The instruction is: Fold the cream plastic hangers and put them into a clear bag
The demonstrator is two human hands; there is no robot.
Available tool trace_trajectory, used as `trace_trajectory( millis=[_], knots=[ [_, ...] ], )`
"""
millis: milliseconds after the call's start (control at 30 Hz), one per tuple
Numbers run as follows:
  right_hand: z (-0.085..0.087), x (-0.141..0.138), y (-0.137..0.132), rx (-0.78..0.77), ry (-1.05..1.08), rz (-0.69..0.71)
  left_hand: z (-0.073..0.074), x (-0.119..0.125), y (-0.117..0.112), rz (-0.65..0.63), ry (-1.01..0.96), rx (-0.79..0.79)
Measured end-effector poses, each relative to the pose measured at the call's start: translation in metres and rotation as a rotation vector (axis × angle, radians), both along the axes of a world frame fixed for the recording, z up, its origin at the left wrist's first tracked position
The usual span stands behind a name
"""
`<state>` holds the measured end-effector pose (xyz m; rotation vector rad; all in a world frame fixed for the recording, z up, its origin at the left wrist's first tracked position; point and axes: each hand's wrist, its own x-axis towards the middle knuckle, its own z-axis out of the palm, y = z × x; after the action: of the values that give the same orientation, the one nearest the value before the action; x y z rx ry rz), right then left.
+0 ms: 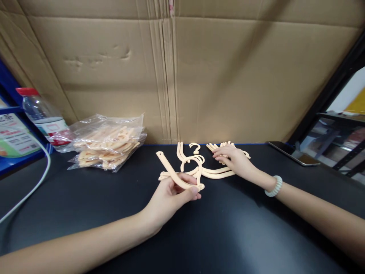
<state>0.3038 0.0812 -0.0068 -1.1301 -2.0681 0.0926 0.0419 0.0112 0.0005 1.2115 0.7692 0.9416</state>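
Hanger piece (167,166) sits pinched near its lower end by the left hand (168,194) at mid-frame, seemingly to keep its long arm free, while the right hand (236,160), grip unclear, partly covers loose parts (211,147) right of centre.

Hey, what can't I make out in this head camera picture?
From the head view:
Hanger parts at the right hand: partly covered by it, its grip unclear.
Printed panel, far left: cut off by the edge, small text unreadable.
Print on the bottle label: too small.
Right forearm: cut off by the right edge.
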Motion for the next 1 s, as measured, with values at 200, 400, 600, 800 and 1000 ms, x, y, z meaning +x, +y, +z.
trace_trajectory(
  millis=[200,400,600,800,1000],
  knots=[
    [0.015,-0.02,-0.035,-0.165,0.721,0.015,0.002,0.001,-0.002,0.014,-0.028,-0.008],
    [0.013,-0.051,-0.072,-0.395,1.016,0.05,0.001,-0.002,0.0,0.015,-0.03,-0.009],
    [0.009,-0.062,-0.084,-0.534,1.132,0.069,0.003,-0.002,0.0,-0.01,-0.045,-0.01],
    [0.0,-0.065,-0.08,-0.875,1.301,0.273,0.003,-0.002,0.002,-0.009,-0.039,-0.013],
    [0.002,-0.071,-0.087,-0.894,1.15,0.505,0.001,-0.003,0.004,-0.069,-0.007,0.038]
  ],
)
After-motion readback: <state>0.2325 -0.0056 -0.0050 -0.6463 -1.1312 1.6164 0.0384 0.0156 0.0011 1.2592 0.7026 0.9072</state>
